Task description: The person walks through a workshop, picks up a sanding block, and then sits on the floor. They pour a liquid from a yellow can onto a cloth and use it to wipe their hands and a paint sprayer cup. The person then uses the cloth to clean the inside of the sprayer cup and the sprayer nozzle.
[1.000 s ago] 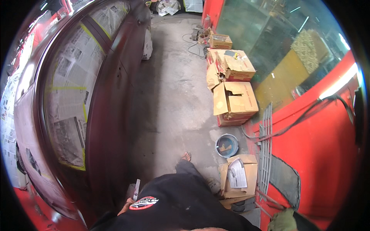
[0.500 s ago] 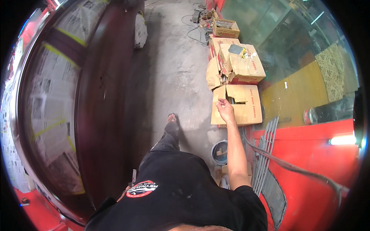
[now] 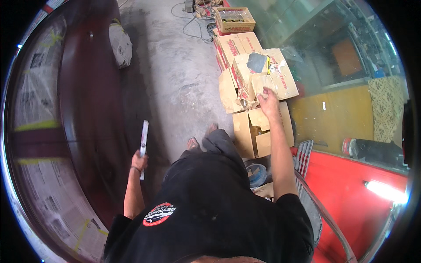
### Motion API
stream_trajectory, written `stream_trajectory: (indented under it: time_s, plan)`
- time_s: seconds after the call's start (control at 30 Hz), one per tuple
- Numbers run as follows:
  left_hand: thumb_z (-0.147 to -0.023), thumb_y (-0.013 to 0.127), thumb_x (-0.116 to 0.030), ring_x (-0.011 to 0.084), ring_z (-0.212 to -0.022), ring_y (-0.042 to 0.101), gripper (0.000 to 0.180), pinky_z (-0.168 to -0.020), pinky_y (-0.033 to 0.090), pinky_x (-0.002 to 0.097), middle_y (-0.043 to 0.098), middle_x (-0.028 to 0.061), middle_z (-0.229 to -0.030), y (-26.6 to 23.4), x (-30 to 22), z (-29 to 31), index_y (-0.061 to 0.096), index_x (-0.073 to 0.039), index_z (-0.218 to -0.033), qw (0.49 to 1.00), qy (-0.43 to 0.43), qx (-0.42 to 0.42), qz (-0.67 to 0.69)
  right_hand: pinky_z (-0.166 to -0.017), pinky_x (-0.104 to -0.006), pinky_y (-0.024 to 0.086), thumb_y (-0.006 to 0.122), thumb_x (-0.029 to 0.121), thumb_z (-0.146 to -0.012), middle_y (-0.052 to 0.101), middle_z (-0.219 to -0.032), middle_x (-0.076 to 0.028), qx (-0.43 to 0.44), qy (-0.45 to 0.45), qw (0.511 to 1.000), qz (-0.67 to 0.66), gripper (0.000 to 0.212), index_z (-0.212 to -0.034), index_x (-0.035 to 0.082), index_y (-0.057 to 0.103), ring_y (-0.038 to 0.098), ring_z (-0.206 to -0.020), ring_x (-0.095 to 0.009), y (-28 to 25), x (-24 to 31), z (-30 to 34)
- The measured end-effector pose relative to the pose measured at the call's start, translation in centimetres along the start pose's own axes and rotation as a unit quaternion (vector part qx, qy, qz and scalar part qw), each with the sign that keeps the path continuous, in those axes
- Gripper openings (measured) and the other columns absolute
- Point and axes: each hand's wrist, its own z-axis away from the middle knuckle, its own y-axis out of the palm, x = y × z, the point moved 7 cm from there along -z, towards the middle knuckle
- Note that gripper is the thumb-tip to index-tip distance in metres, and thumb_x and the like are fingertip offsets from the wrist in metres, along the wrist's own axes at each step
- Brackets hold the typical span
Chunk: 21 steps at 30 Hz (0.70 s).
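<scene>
In my left hand [image 3: 140, 161], beside the dark maroon car body, is a long, narrow, pale flat bar [image 3: 144, 136], held upright with the fingers wrapped round it. My right hand [image 3: 268, 103] is stretched out above the cardboard boxes, its fingers loosely bent and apart, with nothing visible in them. Just beyond it stands a torn cardboard box [image 3: 285, 79], on which lie a dark grey flat sheet [image 3: 257, 62] and a small yellow-and-black item [image 3: 269, 65]. Below the hand is a nearer cardboard box [image 3: 242, 131] with its top flaps parted.
On my left, the maroon car body [image 3: 87, 83] has its windows masked with newspaper [image 3: 37, 105]. A wrapped wheel [image 3: 120, 46] sits farther ahead. An open carton [image 3: 234, 19] and cables [image 3: 190, 28] lie at the far end. A bucket [image 3: 256, 174] and a grey grille [image 3: 303, 155] stand near the red wall [image 3: 346, 184].
My left hand has come into view with the pale bar upright. I have stepped forward, and my right hand has moved from over the nearer box toward the farther one.
</scene>
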Motion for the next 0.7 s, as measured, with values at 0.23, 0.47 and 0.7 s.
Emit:
stream_trajectory:
  time_s: [0.23,0.47,0.7]
  plan:
    - [-0.091,0.063,-0.008,0.0136,-0.051,0.055,0.014,-0.043,0.046,0.0326,0.055,0.0029,-0.067,0.2,-11.0,-6.9,0.053,-0.007,-0.101,1.000,0.015,-0.018,0.002,-0.110,-0.0499,0.045,0.083,0.030,-0.085,0.054,-0.146,-0.016,0.047,-0.045,0.979,0.191,0.076,-0.149,0.012,0.048,0.053,-0.133,-0.038,0.9,0.0,-16.6]
    - [-0.089,0.065,-0.014,0.0186,-0.057,0.060,0.015,-0.048,0.049,0.0354,0.061,0.0074,-0.075,0.9,-4.6,1.7,0.056,-0.007,-0.099,0.974,-0.176,-0.035,-0.139,-0.112,-0.0568,0.039,0.091,0.035,-0.075,0.052,-0.145,-0.013,0.133,-0.006,0.948,0.288,0.093,-0.153,0.016,0.044,0.046,-0.139,-0.037,3.1,0.4,-24.3]
    - [-0.089,0.067,-0.022,0.0198,-0.062,0.064,0.021,-0.057,0.052,0.0366,0.065,0.0099,-0.079,-0.6,-8.8,-1.4,0.061,-0.005,-0.101,0.960,-0.182,0.002,-0.212,-0.105,-0.0503,0.047,0.089,0.030,-0.078,0.061,-0.126,-0.014,0.148,0.026,0.965,0.213,0.068,-0.136,0.012,0.058,0.059,-0.124,-0.035,3.5,-4.2,-29.0]
